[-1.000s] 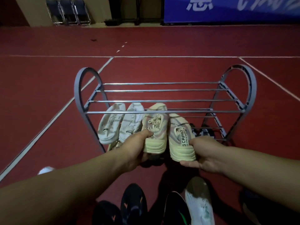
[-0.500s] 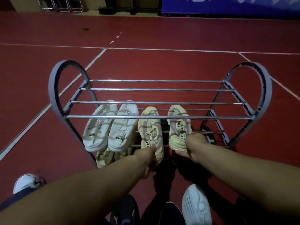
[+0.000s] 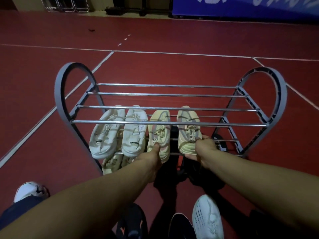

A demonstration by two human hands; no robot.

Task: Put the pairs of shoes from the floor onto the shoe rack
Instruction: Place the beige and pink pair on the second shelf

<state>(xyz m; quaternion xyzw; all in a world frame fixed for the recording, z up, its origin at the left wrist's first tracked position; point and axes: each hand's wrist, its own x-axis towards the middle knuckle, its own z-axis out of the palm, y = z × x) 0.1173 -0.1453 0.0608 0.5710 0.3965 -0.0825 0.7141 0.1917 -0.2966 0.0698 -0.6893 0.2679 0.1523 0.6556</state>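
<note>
A dark red sports floor [image 3: 172,31] is stretching away, white court lines [image 3: 155,52] crossing it. A blue banner [image 3: 241,7] is hanging along the far wall, folding chairs [image 3: 66,4] standing at far left in dim light.

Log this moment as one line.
left hand grips cream shoe | right hand grips its mate | both on rack middle shelf
</note>
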